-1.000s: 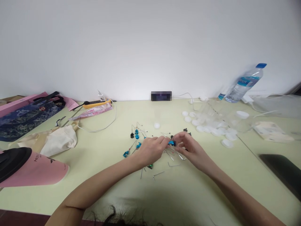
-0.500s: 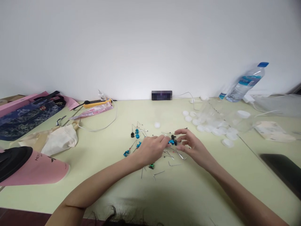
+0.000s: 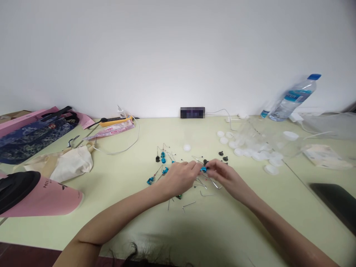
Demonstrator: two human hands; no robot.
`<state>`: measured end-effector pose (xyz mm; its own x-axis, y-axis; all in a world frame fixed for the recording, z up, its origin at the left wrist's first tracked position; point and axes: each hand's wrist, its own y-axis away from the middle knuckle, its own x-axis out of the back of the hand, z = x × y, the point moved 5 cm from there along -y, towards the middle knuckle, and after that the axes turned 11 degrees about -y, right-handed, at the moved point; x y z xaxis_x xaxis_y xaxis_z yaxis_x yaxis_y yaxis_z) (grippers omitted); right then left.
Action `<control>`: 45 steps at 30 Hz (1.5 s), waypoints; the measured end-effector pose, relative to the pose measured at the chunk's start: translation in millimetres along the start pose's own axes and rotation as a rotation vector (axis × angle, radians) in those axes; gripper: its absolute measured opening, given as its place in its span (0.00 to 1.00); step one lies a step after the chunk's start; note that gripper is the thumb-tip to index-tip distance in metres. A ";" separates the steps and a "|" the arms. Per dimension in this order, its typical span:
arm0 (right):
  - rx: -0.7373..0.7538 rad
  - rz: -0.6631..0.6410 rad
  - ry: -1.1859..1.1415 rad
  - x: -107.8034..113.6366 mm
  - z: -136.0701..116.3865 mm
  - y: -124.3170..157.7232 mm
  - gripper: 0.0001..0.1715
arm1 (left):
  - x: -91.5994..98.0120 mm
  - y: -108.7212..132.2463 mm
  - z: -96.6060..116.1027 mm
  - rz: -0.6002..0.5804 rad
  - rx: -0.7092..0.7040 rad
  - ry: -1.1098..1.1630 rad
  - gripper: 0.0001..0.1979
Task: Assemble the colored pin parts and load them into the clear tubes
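Pinched in the fingers of my left hand [image 3: 180, 178] is a small blue metal part [image 3: 204, 169]. My right hand [image 3: 229, 180] has its fingertips closed on the part's right end, where a black knob showed a moment ago; that end is now mostly covered. Black knob-shaped pieces [image 3: 225, 158] lie just beyond my right hand. Left of my left hand are other blue parts [image 3: 150, 180] with thin wires and a black piece [image 3: 157, 159]. L-shaped metal rods [image 3: 189, 204] lie on the table near my wrists, and a green part [image 3: 179, 197] is partly hidden under my left hand.
Several white round lids [image 3: 258, 155] and clear plastic containers spread to the right, near a water bottle [image 3: 294, 98]. A pink cup [image 3: 59, 194] and a cloth bag [image 3: 73, 163] stand left. A dark flat object [image 3: 333, 204] lies at the right edge.
My right hand's fingers have closed from a spread pose onto the end of the blue part. Black pieces behind that hand have come into view. My left hand keeps its grip.
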<state>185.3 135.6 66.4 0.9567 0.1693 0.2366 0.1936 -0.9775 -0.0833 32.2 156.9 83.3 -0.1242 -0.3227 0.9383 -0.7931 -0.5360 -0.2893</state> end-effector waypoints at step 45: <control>1.047 -0.141 0.995 -27.8 -32.0 44.5 0.16 | -23.8 12.2 -9.4 -1.002 0.209 1.768 0.14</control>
<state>160.3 83.4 87.1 0.4567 -0.3272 0.8273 0.7555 -0.3484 -0.5549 19.8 165.3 59.3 -0.2044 0.9651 -0.1637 -0.8877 -0.1122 0.4464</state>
